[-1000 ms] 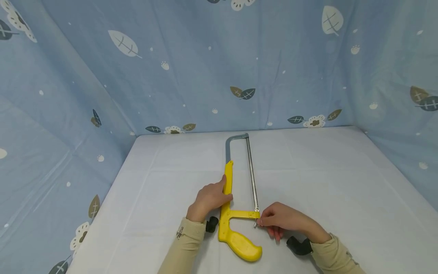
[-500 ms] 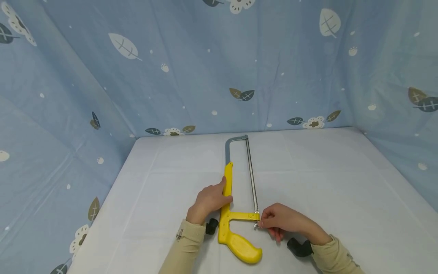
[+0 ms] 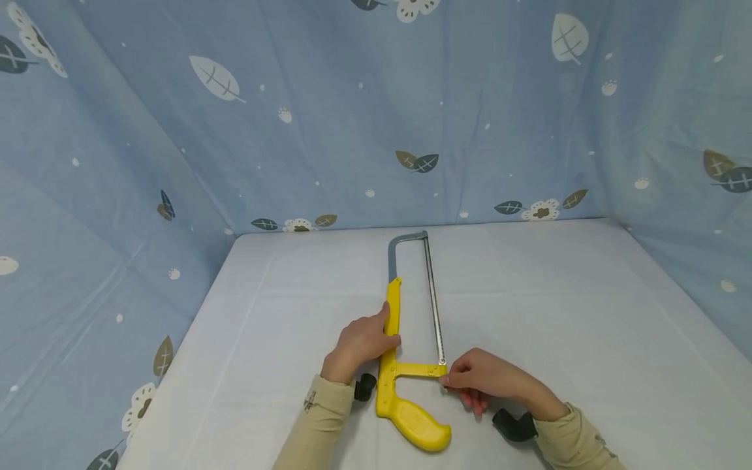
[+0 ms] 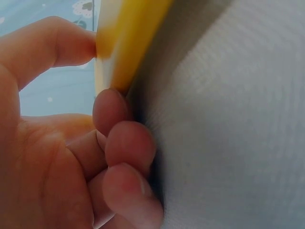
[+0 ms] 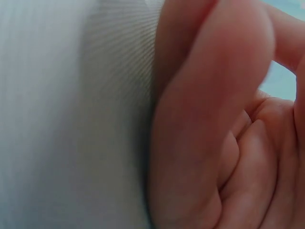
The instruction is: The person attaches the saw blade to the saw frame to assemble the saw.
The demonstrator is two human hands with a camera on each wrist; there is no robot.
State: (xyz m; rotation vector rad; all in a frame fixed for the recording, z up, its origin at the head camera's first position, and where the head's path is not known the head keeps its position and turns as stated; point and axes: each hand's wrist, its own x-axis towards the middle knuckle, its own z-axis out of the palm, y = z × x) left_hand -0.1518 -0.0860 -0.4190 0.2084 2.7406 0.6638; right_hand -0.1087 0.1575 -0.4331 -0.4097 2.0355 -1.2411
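A hacksaw (image 3: pixel 388 391) with a yellow handle and a grey front frame lies flat, its narrow metal blade (image 3: pixel 434 300) on the right side. My left hand (image 3: pixel 361 341) holds the yellow part of the frame above the handle. In the left wrist view, the thumb presses one side of the yellow frame (image 4: pixel 138 38) while curled fingers sit at its lower edge. At the blade's near end, my right hand (image 3: pixel 487 373) pinches the small metal wing nut (image 3: pixel 444 390), mostly hidden by the fingertips. The right wrist view shows curled fingers (image 5: pixel 205 124) against the white cloth, not the nut.
A white cloth (image 3: pixel 558 307) covers the table under the saw. Blue curtains (image 3: pixel 329 130) with leaf prints stand behind and at both sides. Black wrist-worn devices (image 3: pixel 514 425) show beside both wrists.
My right fingertips have shifted slightly at the wing nut, which showed more earlier and is now mostly covered. My left hand and the hacksaw have stayed in place.
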